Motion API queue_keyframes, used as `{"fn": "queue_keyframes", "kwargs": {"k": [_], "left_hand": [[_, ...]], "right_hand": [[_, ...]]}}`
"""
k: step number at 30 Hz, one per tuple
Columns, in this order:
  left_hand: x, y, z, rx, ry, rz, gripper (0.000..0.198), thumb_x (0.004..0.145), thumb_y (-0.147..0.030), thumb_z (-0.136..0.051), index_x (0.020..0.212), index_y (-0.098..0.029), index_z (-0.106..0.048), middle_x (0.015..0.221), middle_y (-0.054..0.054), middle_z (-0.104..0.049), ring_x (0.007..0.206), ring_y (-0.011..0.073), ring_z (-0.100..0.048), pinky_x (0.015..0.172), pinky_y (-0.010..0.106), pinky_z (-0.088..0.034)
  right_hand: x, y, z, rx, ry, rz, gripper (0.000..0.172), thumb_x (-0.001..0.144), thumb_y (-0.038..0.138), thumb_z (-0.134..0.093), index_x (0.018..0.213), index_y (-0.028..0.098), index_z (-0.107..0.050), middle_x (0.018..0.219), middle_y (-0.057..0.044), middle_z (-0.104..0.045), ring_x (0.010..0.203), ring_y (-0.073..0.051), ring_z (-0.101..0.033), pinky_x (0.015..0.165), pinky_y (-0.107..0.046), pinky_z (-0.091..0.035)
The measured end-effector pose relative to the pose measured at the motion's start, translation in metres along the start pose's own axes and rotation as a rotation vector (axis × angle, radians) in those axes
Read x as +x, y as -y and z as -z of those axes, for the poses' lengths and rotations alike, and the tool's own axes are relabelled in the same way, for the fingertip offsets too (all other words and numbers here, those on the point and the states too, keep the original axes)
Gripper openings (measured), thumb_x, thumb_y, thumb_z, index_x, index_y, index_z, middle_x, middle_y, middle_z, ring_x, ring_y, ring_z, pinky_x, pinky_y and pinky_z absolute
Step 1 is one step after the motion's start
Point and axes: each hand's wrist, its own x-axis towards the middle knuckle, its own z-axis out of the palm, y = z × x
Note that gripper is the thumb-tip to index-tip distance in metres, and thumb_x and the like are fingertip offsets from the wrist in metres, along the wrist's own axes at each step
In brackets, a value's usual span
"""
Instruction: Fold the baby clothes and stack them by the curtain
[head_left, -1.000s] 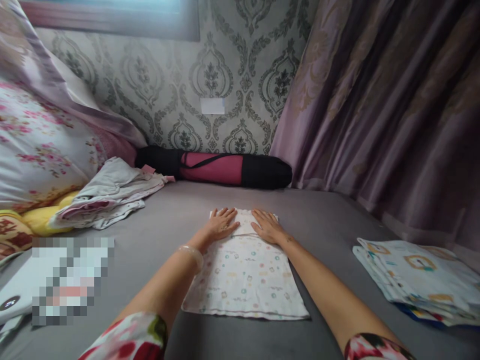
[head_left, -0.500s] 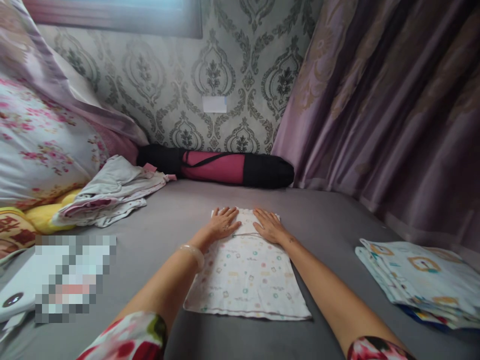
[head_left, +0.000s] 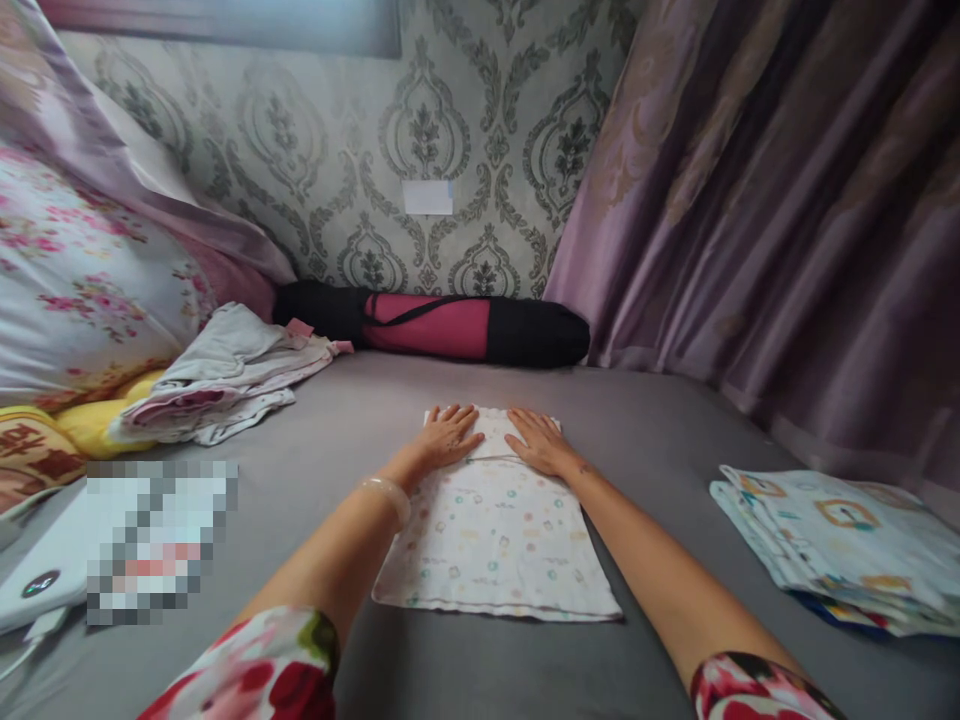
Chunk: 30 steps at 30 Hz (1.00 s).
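A small white cloth with tiny coloured prints [head_left: 491, 540] lies flat on the grey bed surface [head_left: 660, 430] in front of me. My left hand [head_left: 447, 437] rests flat on the cloth's far left part, fingers stretched out. A pale bangle sits on that wrist. My right hand [head_left: 538, 441] lies flat on the far right part, fingers spread. Both palms press down near a fold line that runs across the cloth's far end.
A stack of folded printed cloths [head_left: 832, 545] lies at the right. A heap of loose pale garments [head_left: 221, 375] sits at the left beside floral pillows [head_left: 82, 290]. A pink and black roll bag [head_left: 442, 328] lies along the wall. Purple curtains [head_left: 787, 220] hang on the right.
Both hands stay flat on the far end of the cloth. Only the view has tilted slightly.
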Motion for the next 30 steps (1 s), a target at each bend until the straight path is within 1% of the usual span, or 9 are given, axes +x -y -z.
{"fn": "queue_keyframes", "kwargs": {"k": [4,7,10,13,15,17,20,24,30], "left_hand": [[-0.002,-0.001,0.001,0.052,-0.003,-0.015,0.062,0.096,-0.055,-0.022,0.147,-0.022,-0.031,0.154,0.009,-0.031,0.141,0.0297,-0.026,0.113,0.055,-0.016],[-0.005,-0.008,0.004,0.191,-0.103,-0.044,0.058,0.097,-0.048,-0.025,0.144,-0.017,-0.038,0.153,0.013,-0.031,0.142,0.029,-0.024,0.115,0.053,-0.012],[-0.009,-0.026,0.011,0.343,-0.191,-0.022,0.053,0.096,-0.04,-0.031,0.137,-0.009,-0.047,0.15,0.018,-0.036,0.142,0.0308,-0.023,0.116,0.052,-0.008],[-0.015,-0.048,0.011,0.331,-0.173,0.049,0.052,0.096,-0.033,-0.031,0.135,-0.003,-0.046,0.145,0.021,-0.041,0.139,0.0321,-0.029,0.114,0.052,-0.014],[-0.018,-0.058,0.006,0.236,-0.118,0.1,0.053,0.098,-0.035,-0.026,0.139,-0.006,-0.042,0.147,0.02,-0.039,0.138,0.0311,-0.032,0.112,0.052,-0.02],[-0.021,-0.06,-0.001,0.141,-0.067,0.128,0.056,0.099,-0.04,-0.02,0.142,-0.009,-0.037,0.151,0.018,-0.035,0.14,0.03,-0.03,0.112,0.052,-0.022],[-0.024,-0.053,-0.008,0.07,-0.026,0.113,0.059,0.099,-0.044,-0.018,0.145,-0.011,-0.032,0.154,0.016,-0.029,0.143,0.0287,-0.024,0.114,0.052,-0.019],[-0.037,-0.036,-0.004,0.063,-0.006,0.035,0.059,0.099,-0.044,-0.022,0.146,-0.011,-0.031,0.155,0.015,-0.027,0.144,0.0279,-0.021,0.115,0.048,-0.018],[-0.081,-0.008,0.002,0.07,-0.06,-0.042,0.061,0.098,-0.049,-0.021,0.147,-0.013,-0.029,0.155,0.015,-0.024,0.145,0.0266,-0.015,0.116,0.048,-0.017]], "right_hand": [[-0.001,0.0,-0.001,-0.036,-0.024,0.015,0.061,0.096,0.049,-0.028,0.149,0.018,-0.028,0.155,-0.007,-0.027,0.142,-0.023,-0.023,0.116,-0.044,-0.014],[-0.003,0.004,0.001,-0.109,-0.067,0.029,0.06,0.097,0.047,-0.029,0.149,0.018,-0.03,0.156,-0.009,-0.026,0.142,-0.024,-0.022,0.116,-0.049,-0.009],[-0.007,0.017,0.006,-0.216,-0.151,0.01,0.059,0.096,0.044,-0.034,0.146,0.014,-0.035,0.156,-0.015,-0.023,0.143,-0.028,-0.019,0.114,-0.053,-0.002],[-0.016,0.035,0.007,-0.224,-0.181,-0.006,0.055,0.097,0.037,-0.03,0.146,0.012,-0.036,0.156,-0.016,-0.022,0.144,-0.028,-0.016,0.115,-0.05,-0.003],[-0.023,0.045,0.004,-0.141,-0.116,-0.024,0.055,0.098,0.039,-0.024,0.147,0.016,-0.033,0.157,-0.013,-0.022,0.144,-0.028,-0.016,0.115,-0.051,-0.006],[-0.03,0.051,0.0,-0.045,-0.032,-0.051,0.057,0.099,0.044,-0.019,0.149,0.021,-0.03,0.157,-0.01,-0.021,0.144,-0.028,-0.015,0.114,-0.053,-0.009],[-0.036,0.051,-0.002,0.023,0.032,-0.058,0.058,0.098,0.047,-0.017,0.151,0.023,-0.026,0.158,-0.008,-0.018,0.145,-0.027,-0.013,0.114,-0.054,-0.008],[-0.048,0.044,0.003,0.049,0.068,-0.014,0.06,0.098,0.046,-0.018,0.151,0.02,-0.024,0.159,-0.009,-0.014,0.146,-0.025,-0.008,0.116,-0.05,-0.005],[-0.096,0.03,0.006,0.059,0.071,0.072,0.062,0.098,0.048,-0.02,0.151,0.017,-0.025,0.159,-0.01,-0.01,0.146,-0.024,-0.005,0.117,-0.047,-0.007]]}}
